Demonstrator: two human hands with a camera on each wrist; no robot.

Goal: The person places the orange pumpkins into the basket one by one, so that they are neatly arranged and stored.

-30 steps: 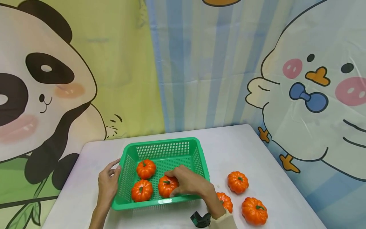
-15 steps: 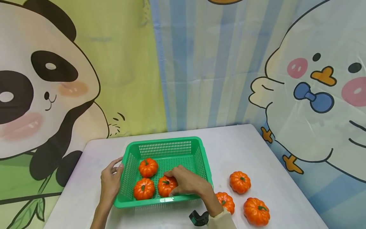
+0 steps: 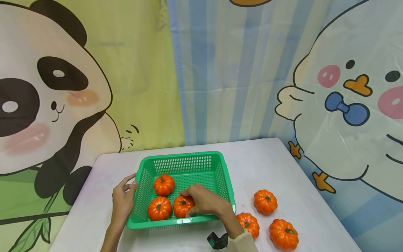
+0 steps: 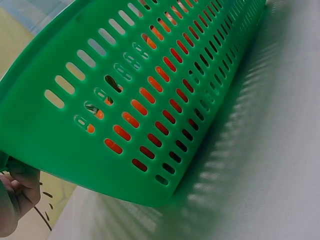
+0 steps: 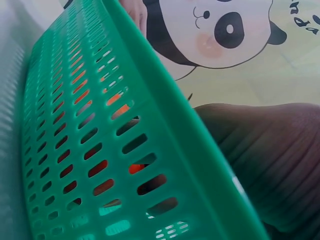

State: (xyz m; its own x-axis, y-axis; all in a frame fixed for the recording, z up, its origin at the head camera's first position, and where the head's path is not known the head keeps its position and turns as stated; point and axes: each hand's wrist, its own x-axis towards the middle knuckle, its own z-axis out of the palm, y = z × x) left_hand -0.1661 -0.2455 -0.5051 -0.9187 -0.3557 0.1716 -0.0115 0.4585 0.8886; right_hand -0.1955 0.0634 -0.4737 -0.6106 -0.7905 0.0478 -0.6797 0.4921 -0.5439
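A green plastic basket (image 3: 185, 155) with slotted walls stands on the white table. My left hand (image 3: 122, 201) holds its left rim; in the left wrist view, curled fingers (image 4: 22, 187) show at the basket's edge. Inside the basket, my right hand (image 3: 204, 199) grips a small orange pumpkin (image 3: 182, 207) near the front wall, thumb at the front and fingers over the top. Two more pumpkins sit to its left, a back one (image 3: 164, 184) and a front one (image 3: 159, 208). In the right wrist view the basket wall (image 5: 165, 115) hides most of that grip.
Right of the basket, three pumpkins lie on the table (image 3: 252, 164): a back one (image 3: 265, 202), a front one (image 3: 283, 234), and one partly behind my right forearm (image 3: 248, 224). A curtain with a panda (image 3: 72, 105) and a chick hangs behind the table.
The whole head view has shifted slightly, so everything sits a little further right. Both hands keep their places, the left at the basket's rim and the right on the pumpkin.
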